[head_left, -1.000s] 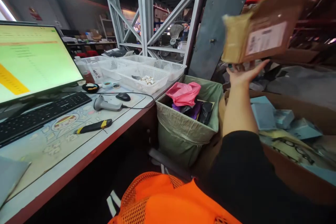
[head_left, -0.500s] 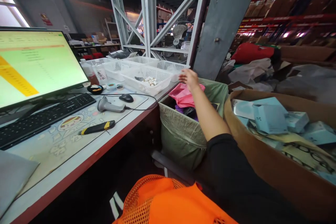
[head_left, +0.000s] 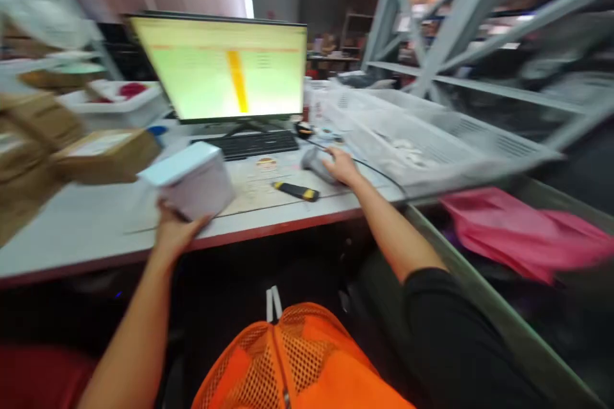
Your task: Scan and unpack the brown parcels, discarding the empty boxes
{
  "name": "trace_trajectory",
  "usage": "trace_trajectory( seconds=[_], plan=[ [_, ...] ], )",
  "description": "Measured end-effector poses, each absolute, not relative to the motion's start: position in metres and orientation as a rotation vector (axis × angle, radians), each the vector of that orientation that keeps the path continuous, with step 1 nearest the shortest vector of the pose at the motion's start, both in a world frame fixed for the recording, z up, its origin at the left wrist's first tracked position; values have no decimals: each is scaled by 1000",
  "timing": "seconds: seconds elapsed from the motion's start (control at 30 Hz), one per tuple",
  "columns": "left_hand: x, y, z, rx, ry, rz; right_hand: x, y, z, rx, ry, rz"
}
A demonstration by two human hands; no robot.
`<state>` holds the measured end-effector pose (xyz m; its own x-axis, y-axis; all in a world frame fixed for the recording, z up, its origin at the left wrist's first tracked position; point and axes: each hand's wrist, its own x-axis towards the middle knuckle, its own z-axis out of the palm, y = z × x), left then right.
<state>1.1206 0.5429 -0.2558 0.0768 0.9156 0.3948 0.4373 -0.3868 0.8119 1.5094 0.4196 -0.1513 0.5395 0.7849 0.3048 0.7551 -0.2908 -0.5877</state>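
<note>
My left hand [head_left: 178, 231] grips the lower front of a white box [head_left: 199, 188] with a pale blue top, tilted over the front of the desk. Some of its fingers are hidden by the box. On the desk mat, my right hand [head_left: 342, 166] is closed over a grey barcode scanner [head_left: 314, 163], whose black cable runs off to the right. A black and yellow box cutter [head_left: 296, 191] lies between the hands, close to the scanner. Motion blurs both hands somewhat.
A monitor [head_left: 225, 70] stands behind a black keyboard [head_left: 259, 144]. White plastic baskets [head_left: 384, 121] occupy the desk's right side. Cardboard boxes [head_left: 108, 153] stand at left. Beside the desk, a green-lined bin [head_left: 484, 287] holds a pink plastic bag [head_left: 522, 230].
The view has swung left. My right hand has moved from above the bin onto the barcode scanner. My left hand has come into view holding the white box.
</note>
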Motion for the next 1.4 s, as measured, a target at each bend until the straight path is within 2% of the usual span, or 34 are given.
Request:
trace_trajectory(
  seconds=[0.17,0.27,0.4,0.5,0.6,0.7,0.83,0.97,1.2,1.3,1.4],
  plan=[
    [1080,555,-269,1726,1347,1213,1501,469,-167,-2231,-1449,45],
    [1085,559,-270,1707,1308,1259,1503,476,-171,-2504,-1365,-106],
    [1085,560,-271,1648,1213,1304,1504,478,-174,-2769,-1239,-60],
    [1086,561,-266,1650,1157,1300,1501,478,-169,-2812,-1255,-83],
    [1094,556,-250,1765,1225,1270,1494,464,-150,-2703,-1332,-210],
    [1107,547,-230,1970,1213,1271,1479,427,-124,-2352,-1553,-326],
    [1126,543,-215,2141,1122,1245,1443,368,-104,-1918,-1835,-231],
    [1140,541,-216,2163,1094,1223,1418,348,-106,-1801,-1942,-236],
    [1110,539,-201,2068,1165,1320,1460,408,-128,-2160,-1764,-372],
    [1088,546,-189,2063,1214,1432,1483,439,-146,-2385,-1650,-328],
    [1078,558,-195,2001,1184,1502,1495,460,-167,-2562,-1565,-269]
  ],
)
